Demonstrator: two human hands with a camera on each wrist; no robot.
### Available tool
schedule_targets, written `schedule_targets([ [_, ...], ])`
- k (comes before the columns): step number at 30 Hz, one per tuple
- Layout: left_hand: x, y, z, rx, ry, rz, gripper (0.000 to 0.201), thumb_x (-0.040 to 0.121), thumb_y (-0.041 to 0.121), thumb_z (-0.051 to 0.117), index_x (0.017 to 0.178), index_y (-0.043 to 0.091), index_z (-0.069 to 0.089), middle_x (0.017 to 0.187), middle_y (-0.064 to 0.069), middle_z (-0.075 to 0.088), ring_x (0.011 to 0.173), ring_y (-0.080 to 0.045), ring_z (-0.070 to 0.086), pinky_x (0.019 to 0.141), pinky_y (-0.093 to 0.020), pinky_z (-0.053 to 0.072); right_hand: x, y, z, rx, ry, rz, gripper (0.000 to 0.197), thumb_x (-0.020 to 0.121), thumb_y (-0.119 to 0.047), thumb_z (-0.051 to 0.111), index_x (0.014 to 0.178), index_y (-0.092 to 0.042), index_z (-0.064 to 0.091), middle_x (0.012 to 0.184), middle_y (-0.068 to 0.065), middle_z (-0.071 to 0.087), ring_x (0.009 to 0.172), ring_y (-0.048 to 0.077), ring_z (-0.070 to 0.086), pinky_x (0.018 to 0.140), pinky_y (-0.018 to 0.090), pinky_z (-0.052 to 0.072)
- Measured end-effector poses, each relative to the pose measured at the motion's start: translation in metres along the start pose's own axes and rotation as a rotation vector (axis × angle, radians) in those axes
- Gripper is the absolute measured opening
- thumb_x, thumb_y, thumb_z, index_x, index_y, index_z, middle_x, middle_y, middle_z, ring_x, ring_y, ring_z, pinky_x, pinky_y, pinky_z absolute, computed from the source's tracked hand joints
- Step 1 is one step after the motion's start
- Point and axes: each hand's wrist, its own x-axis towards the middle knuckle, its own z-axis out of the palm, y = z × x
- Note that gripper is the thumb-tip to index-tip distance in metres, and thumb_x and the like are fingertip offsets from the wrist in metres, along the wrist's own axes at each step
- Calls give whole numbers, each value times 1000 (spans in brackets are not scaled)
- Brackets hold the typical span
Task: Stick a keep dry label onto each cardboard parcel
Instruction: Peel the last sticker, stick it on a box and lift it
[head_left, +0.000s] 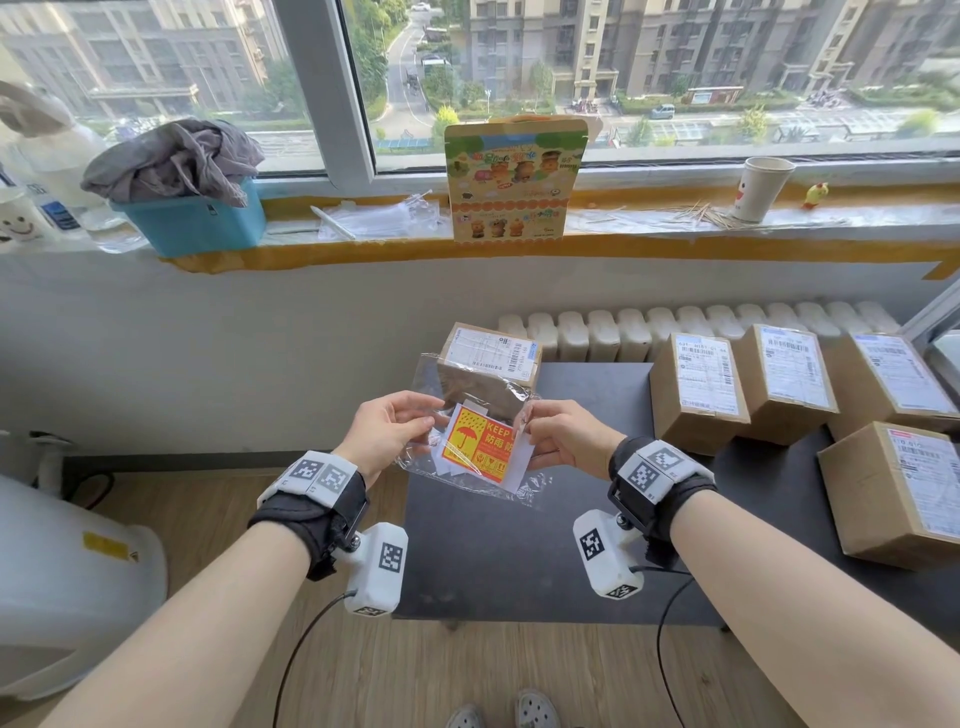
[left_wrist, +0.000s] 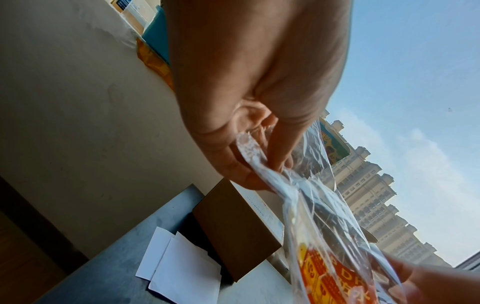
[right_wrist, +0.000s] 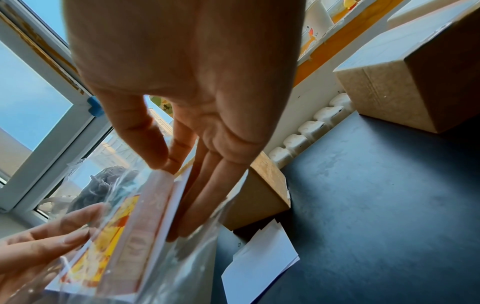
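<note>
Both hands hold a clear plastic bag (head_left: 467, 483) above the dark table (head_left: 519, 561). Inside it is a stack of red and yellow keep dry labels (head_left: 475, 447). My left hand (head_left: 426, 423) pinches the bag's crumpled left edge (left_wrist: 262, 164) between thumb and fingers. My right hand (head_left: 524, 428) pinches the stack's top edge (right_wrist: 166, 164) with thumb and forefinger, its other fingers straight behind the stack. Whether plastic lies between them I cannot tell. One cardboard parcel (head_left: 488, 358) stands just behind the bag. Several more parcels (head_left: 696, 384) stand on the table's right side.
Two white backing papers (left_wrist: 182, 267) lie on the table in front of the near parcel (left_wrist: 233, 228). A radiator (head_left: 675, 322) runs behind the table. The windowsill holds a blue basket (head_left: 192, 223), a printed card (head_left: 509, 182) and a paper cup (head_left: 763, 187).
</note>
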Motion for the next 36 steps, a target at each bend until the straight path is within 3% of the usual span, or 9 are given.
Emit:
schedule_targets([
  [4, 0, 0, 0, 2, 5, -2, 22, 88, -5, 57, 93, 13, 69, 86, -1, 74, 74, -17, 62, 57, -19, 54, -2, -2, -1, -27, -15, 6, 23, 85, 11, 40, 81, -7, 54, 84, 14, 61, 72, 24, 66, 70, 33, 60],
  [10, -1, -1, -2, 20, 4, -8, 21, 88, -5, 57, 95, 12, 68, 94, -9, 73, 70, -14, 62, 55, -19, 51, -3, -3, -2, 23, 14, 24, 26, 87, 6, 39, 74, -6, 59, 78, 14, 63, 66, 21, 68, 67, 32, 60],
  [15, -3, -1, 0, 1, 1, -19, 21, 88, -7, 56, 95, 9, 68, 88, -8, 74, 56, -8, 58, 51, -18, 50, -4, 0, -4, -13, 115, 14, 17, 88, -1, 50, 77, -2, 64, 75, 11, 65, 65, 20, 65, 64, 29, 60],
  [23, -4, -3, 6, -20, -11, -42, 20, 88, -6, 56, 98, 8, 66, 84, -2, 74, 56, -8, 61, 55, -20, 54, -3, 5, -11, 26, 236, 0, 19, 86, -2, 51, 87, 7, 68, 83, 17, 69, 67, 19, 68, 61, 24, 58],
  [28, -4, -1, 10, -19, -36, -50, 20, 88, -5, 57, 99, 9, 67, 85, -3, 74, 59, -12, 62, 59, -22, 56, 2, 9, -10, 75, 343, 21, 17, 86, -12, 62, 76, 0, 68, 85, 16, 70, 69, 18, 68, 53, 21, 55],
  [31, -3, 0, 12, -5, -41, -50, 20, 89, -4, 57, 100, 8, 66, 88, -5, 72, 59, -12, 62, 61, -23, 57, 3, 9, -9, 88, 311, 51, 16, 84, -12, 67, 84, 3, 69, 86, 15, 71, 68, 15, 69, 55, 21, 56],
  [36, -2, -1, 11, 34, -43, -50, 20, 90, -2, 56, 99, 11, 68, 94, -9, 71, 60, -10, 64, 63, -25, 56, 0, 7, -8, 91, 174, 75, 22, 80, -11, 73, 93, 7, 70, 95, 18, 73, 83, 21, 71, 69, 25, 59],
])
